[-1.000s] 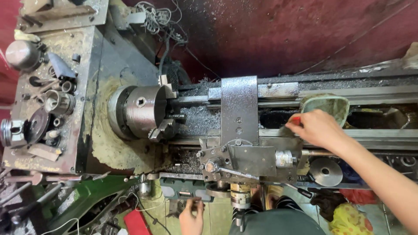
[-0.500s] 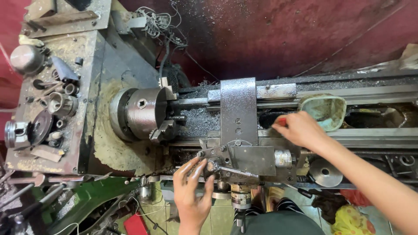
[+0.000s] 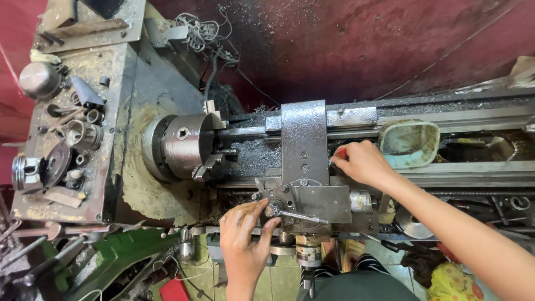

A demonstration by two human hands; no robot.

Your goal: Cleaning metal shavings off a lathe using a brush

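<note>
Grimy red walls back an old metal lathe point(image 3: 312, 161) strewn with swarf. Half a second ago the left hand point(image 3: 245, 234) hovered spread below the carriage; now its fingers close around the head of a small wrench point(image 3: 295, 214) lying on the tool post point(image 3: 304, 200), so the work has moved to that fitting. Meanwhile the right hand point(image 3: 362, 161) has slid left, pinching a red-tipped thing against the bed. A greenish tub point(image 3: 409, 144) sits just beside it; the chuck point(image 3: 181, 146) stands clear, well left.
</note>
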